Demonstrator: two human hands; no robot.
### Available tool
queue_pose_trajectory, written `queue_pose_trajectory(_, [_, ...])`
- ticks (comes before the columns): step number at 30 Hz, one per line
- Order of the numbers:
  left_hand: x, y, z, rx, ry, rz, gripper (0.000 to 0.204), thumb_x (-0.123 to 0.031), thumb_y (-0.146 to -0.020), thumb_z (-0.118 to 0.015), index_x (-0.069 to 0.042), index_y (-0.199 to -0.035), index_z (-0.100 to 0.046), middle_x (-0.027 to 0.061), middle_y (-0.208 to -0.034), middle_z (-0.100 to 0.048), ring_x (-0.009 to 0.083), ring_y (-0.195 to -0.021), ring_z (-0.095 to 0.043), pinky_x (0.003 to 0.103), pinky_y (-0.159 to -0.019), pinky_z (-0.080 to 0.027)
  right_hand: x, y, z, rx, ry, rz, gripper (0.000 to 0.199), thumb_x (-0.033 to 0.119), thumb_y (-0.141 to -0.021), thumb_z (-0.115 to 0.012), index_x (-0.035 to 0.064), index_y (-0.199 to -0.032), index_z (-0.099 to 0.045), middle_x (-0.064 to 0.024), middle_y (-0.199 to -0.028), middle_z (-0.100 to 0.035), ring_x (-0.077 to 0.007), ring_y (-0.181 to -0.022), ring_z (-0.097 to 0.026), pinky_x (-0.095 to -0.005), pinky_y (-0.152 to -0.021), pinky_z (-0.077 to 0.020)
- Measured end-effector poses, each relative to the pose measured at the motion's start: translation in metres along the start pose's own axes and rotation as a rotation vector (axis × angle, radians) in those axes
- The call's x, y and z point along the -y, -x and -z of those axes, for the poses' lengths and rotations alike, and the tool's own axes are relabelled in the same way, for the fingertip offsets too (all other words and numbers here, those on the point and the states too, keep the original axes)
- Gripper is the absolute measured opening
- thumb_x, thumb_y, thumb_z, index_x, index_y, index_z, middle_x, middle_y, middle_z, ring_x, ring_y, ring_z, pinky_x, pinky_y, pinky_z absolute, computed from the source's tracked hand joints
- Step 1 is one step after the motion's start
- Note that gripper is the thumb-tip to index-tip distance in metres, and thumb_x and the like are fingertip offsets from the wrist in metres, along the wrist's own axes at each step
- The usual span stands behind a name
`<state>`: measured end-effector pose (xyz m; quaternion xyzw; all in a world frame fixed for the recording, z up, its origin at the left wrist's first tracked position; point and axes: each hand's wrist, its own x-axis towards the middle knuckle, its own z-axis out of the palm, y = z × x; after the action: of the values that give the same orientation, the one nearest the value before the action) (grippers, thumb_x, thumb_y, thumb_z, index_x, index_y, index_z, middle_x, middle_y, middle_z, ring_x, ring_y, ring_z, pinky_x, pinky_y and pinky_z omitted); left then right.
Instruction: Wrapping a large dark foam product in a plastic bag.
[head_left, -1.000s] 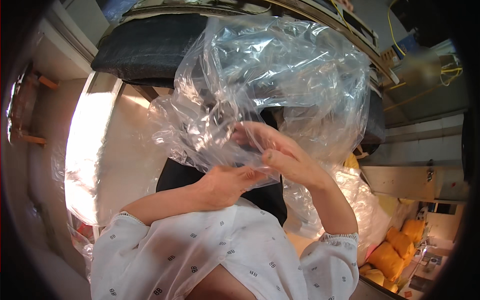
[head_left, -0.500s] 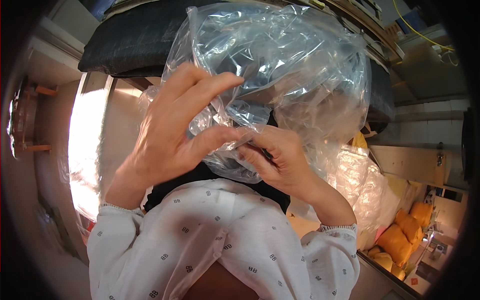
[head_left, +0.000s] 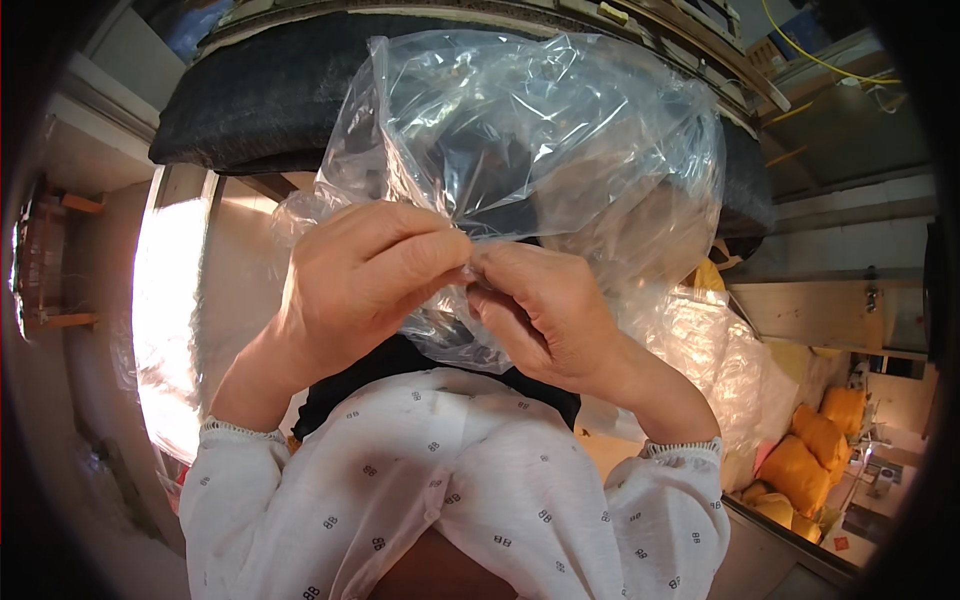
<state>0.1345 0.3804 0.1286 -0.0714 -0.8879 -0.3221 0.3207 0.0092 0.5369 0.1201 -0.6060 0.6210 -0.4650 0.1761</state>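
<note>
A large, clear plastic bag spreads over the dark padded surface in front of me, crumpled and shiny. Its gathered part runs down between my hands, at the middle of the view. My left hand is closed, thumb and fingers pinching the gathered plastic. Right beside it, my right hand also pinches the plastic, with its fingertips nearly touching the left ones. Loose folds hang below both hands toward my lap. Exactly how the plastic lies between the fingertips is hidden.
A dark padded table edge runs across the far side. More clear plastic is heaped at the right, near several orange bundles. A bright, sunlit strip stands at the left. A yellow cable hangs at the upper right.
My left hand, which had its fingers spread above the plastic, has come down and closed on it beside my right hand. The bag's top has sunk slightly.
</note>
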Motion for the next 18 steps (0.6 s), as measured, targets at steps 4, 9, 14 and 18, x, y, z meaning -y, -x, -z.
queue_pose_trajectory(4, [-0.003, 0.008, 0.019, -0.115, -0.263, -0.110, 0.019, 0.000, -0.071, -0.069, -0.004, -0.089, -0.065, 0.0103, -0.079, -0.062, 0.0210, -0.070, -0.061, 0.028, -0.057, -0.048, 0.007, -0.004, 0.025, -0.098, 0.199, 0.073, 0.028, 0.013, -0.074, -0.068, 0.0041, -0.099, -0.059, -0.0114, -0.091, -0.058, -0.0293, -0.082, -0.057, -0.0366, -0.069, -0.0453])
queue_pose_trajectory(9, [0.004, 0.047, 0.064, -0.471, -0.248, -0.057, 0.016, -0.004, -0.075, -0.065, -0.002, -0.090, -0.061, 0.0107, -0.089, -0.061, 0.0233, -0.086, -0.059, 0.033, -0.075, -0.047, -0.037, 0.008, 0.051, -0.292, 0.754, 0.191, 0.029, 0.019, -0.072, -0.074, 0.0093, -0.097, -0.063, -0.0081, -0.097, -0.056, -0.0255, -0.089, -0.055, -0.0326, -0.077, -0.0416])
queue_pose_trajectory(14, [0.027, 0.102, 0.183, -0.573, 0.266, 0.030, 0.028, -0.018, -0.088, -0.050, 0.001, -0.109, -0.051, 0.0182, -0.107, -0.051, 0.0278, -0.103, -0.048, 0.040, -0.096, -0.038, -0.066, 0.020, 0.053, -0.090, 0.687, 0.130, 0.012, 0.009, -0.075, -0.068, 0.0102, -0.085, -0.062, -0.0007, -0.081, -0.061, -0.0177, -0.076, -0.058, -0.0328, -0.067, -0.0397])
queue_pose_trajectory(18, [0.009, 0.128, 0.241, -0.737, 0.056, 0.142, 0.027, -0.009, -0.092, -0.047, 0.007, -0.113, -0.051, 0.0227, -0.119, -0.051, 0.0316, -0.107, -0.054, 0.041, -0.095, -0.044, -0.034, 0.008, 0.056, -0.468, 0.559, 0.308, 0.024, 0.012, -0.072, -0.072, 0.0100, -0.093, -0.061, -0.0054, -0.088, -0.058, -0.0236, -0.081, -0.056, -0.0326, -0.072, -0.0415])
